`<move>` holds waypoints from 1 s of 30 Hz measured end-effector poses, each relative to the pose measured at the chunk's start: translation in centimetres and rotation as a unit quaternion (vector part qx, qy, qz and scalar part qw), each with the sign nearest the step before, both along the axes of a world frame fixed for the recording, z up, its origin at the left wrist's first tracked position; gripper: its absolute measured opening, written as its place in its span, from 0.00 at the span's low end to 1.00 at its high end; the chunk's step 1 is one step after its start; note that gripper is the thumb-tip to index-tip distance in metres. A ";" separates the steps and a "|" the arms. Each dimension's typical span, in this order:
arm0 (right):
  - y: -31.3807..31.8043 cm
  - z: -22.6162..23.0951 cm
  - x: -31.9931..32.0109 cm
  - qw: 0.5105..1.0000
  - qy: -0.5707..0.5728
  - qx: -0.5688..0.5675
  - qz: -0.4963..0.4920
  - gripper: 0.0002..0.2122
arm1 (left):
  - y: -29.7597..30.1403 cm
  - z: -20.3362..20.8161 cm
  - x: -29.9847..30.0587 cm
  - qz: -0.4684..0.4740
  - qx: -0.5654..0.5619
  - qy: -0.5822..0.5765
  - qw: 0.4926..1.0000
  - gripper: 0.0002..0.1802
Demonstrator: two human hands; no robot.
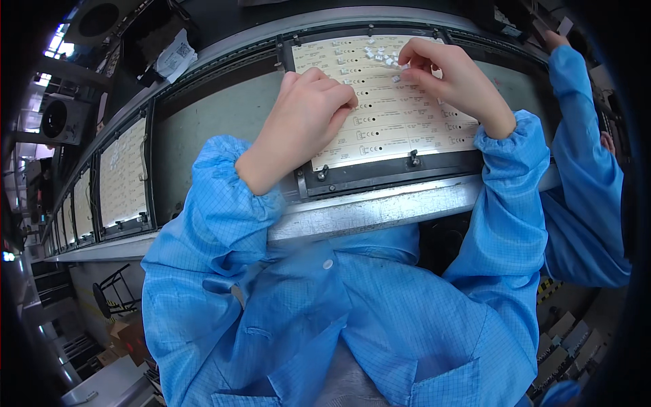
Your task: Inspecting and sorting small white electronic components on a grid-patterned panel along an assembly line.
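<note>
Centrally, cream panel (400,139): lying inside a black frame (373,180), its printed rows running from side to side and its near edge sitting just inside the frame's near bar.

White pieces (378,57): numbering more than half a dozen, clustering on the panel's far part, right of its middle and well inside its edges; they are lying too close together for a sure count. One is sitting just below the fingertips of the right hand (454,74).

Right hand: hanging over the cluster, thumb and forefinger bending toward each other; whether they are pinching a piece, I cannot tell.

Left hand (305,108): crossing the panel's left edge with fingers lying curled; the palm is facing away, so I cannot tell whether it is grasping anything.

Knobs (414,159): two are standing along the near bar.

Counter (380,211): presenting a metal edge between the frame and the person's body.

Grey-green surface (210,125): spanning a wide gap on the left, giving room beside the left wrist.

Framed panels (123,176): at least three are lining up farther left.

Co-worker's sleeve (573,85): one blue arm is reaching forward at the right, well apart from the right hand.

White bag (178,57): one, lying crumpled beyond the counter, upper left.
</note>
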State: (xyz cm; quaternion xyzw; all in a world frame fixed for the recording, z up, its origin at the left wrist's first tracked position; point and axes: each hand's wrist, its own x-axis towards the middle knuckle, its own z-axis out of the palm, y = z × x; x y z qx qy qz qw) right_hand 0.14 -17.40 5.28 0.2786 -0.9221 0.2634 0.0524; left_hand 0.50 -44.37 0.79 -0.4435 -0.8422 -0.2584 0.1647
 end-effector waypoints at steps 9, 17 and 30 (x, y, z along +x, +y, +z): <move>0.6 0.6 -0.3 0.998 0.057 -0.016 0.012 0.06 | 1.0 0.0 0.5 0.019 -0.052 0.088 0.995 0.04; 2.5 1.3 3.0 0.998 0.030 -0.034 -0.042 0.10 | 5.1 0.6 -1.9 0.032 0.006 0.073 0.997 0.09; 2.2 0.1 7.9 0.993 -0.027 0.045 -0.108 0.08 | 6.8 -0.1 -3.2 -0.017 -0.048 0.160 0.986 0.08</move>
